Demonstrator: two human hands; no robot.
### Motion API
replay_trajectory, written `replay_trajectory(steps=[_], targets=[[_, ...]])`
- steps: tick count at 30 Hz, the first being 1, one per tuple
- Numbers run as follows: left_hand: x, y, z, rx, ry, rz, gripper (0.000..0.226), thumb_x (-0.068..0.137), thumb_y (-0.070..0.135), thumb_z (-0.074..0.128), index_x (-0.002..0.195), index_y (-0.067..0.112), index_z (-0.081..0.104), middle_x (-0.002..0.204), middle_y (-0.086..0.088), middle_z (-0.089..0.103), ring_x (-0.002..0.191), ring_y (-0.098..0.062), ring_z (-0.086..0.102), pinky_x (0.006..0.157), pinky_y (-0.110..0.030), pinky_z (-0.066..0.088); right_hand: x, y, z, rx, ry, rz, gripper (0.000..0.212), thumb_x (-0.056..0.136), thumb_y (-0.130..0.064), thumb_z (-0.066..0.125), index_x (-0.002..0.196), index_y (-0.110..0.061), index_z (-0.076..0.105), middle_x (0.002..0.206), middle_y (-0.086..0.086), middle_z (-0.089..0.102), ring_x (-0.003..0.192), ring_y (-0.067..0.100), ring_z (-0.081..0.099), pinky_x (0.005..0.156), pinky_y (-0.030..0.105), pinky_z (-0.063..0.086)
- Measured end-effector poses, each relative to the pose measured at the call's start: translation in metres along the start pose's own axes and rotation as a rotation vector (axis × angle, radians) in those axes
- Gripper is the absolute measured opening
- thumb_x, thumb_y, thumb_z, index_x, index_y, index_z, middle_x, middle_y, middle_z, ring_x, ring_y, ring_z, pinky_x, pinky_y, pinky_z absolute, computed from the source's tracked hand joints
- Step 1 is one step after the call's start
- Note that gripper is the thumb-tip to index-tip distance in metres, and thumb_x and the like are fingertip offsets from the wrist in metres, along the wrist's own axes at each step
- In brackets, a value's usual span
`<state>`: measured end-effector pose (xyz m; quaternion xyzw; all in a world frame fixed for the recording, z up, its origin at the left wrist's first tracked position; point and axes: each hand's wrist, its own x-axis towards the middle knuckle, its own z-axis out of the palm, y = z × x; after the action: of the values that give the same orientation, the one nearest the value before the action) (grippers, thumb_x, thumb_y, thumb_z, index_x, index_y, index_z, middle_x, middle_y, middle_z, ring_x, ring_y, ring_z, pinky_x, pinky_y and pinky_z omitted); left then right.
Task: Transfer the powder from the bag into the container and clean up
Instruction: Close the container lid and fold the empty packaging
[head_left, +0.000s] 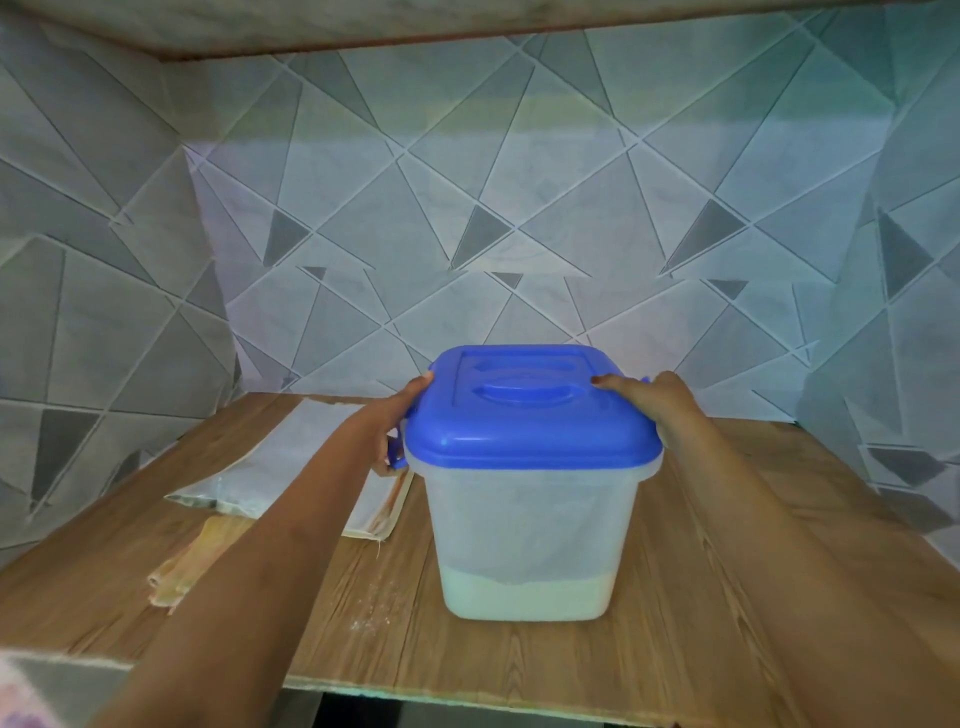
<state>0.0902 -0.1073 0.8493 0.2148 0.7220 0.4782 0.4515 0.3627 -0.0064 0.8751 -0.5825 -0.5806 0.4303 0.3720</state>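
A translucent square container (530, 525) stands on the wooden counter with a layer of white powder at its bottom. A blue lid (524, 410) sits on top of it. My left hand (395, 415) grips the lid's left edge by the blue side latch. My right hand (649, 400) holds the lid's right edge, fingers over the rim. A flat, empty-looking white bag (306, 457) lies on the counter to the left, partly under my left forearm.
A yellowish cloth (192, 561) lies crumpled left of the container, near the bag's front edge. A little spilled powder (374, 608) dusts the wood (727, 597) in front of it. Patterned tiled walls close in behind and on both sides; a shelf runs overhead.
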Motion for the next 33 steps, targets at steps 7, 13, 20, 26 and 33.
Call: replay_trajectory(steps=[7, 13, 20, 26, 33], targets=[[-0.031, 0.036, 0.02, 0.523, 0.152, 0.361, 0.075, 0.081, 0.053, 0.062, 0.13, 0.0, 0.043, 0.126, -0.021, 0.054, 0.113, -0.036, 0.055, 0.07, -0.035, 0.047, -0.005, -0.005, 0.001, -0.142, -0.004, -0.013, 0.082, 0.075, -0.047, 0.07, 0.133, 0.002, 0.039, 0.134, 0.015, 0.048, 0.119, 0.031, 0.05, 0.081, 0.032, 0.04], [-0.034, 0.035, 0.036, 0.851, 0.33, 0.459, 0.055, 0.094, 0.044, 0.045, 0.126, -0.001, 0.047, 0.128, -0.02, 0.055, 0.116, -0.036, 0.053, 0.091, -0.037, 0.042, -0.004, -0.004, -0.003, -0.284, 0.042, -0.033, 0.073, 0.077, -0.049, 0.064, 0.128, -0.001, 0.044, 0.131, 0.015, 0.051, 0.116, 0.032, 0.051, 0.079, 0.032, 0.039], [-0.036, 0.037, 0.049, 1.005, 0.48, 0.538, 0.038, 0.097, 0.027, 0.042, 0.117, -0.003, 0.053, 0.123, -0.023, 0.057, 0.113, -0.039, 0.054, 0.09, -0.039, 0.043, -0.013, -0.019, 0.014, -0.686, 0.197, -0.186, 0.049, 0.091, -0.043, 0.045, 0.117, -0.002, 0.054, 0.121, 0.017, 0.058, 0.11, 0.035, 0.055, 0.081, 0.033, 0.042], [-0.037, 0.027, 0.041, 0.799, 0.397, 0.512, 0.047, 0.095, 0.037, 0.044, 0.124, 0.001, 0.05, 0.128, -0.021, 0.054, 0.117, -0.038, 0.051, 0.093, -0.04, 0.042, -0.018, -0.015, 0.013, -0.669, 0.096, -0.151, 0.055, 0.093, -0.045, 0.036, 0.13, -0.004, 0.045, 0.133, 0.016, 0.05, 0.121, 0.034, 0.048, 0.087, 0.033, 0.039], [-0.057, -0.051, 0.039, 0.652, 0.412, 1.075, 0.068, 0.081, 0.063, 0.032, 0.132, 0.022, 0.05, 0.147, -0.008, 0.04, 0.138, -0.026, 0.035, 0.113, -0.046, 0.028, -0.062, 0.045, 0.024, -0.619, 0.228, -0.868, 0.063, 0.087, -0.059, 0.03, 0.132, -0.02, 0.051, 0.145, 0.003, 0.045, 0.138, 0.024, 0.036, 0.113, 0.04, 0.029]])
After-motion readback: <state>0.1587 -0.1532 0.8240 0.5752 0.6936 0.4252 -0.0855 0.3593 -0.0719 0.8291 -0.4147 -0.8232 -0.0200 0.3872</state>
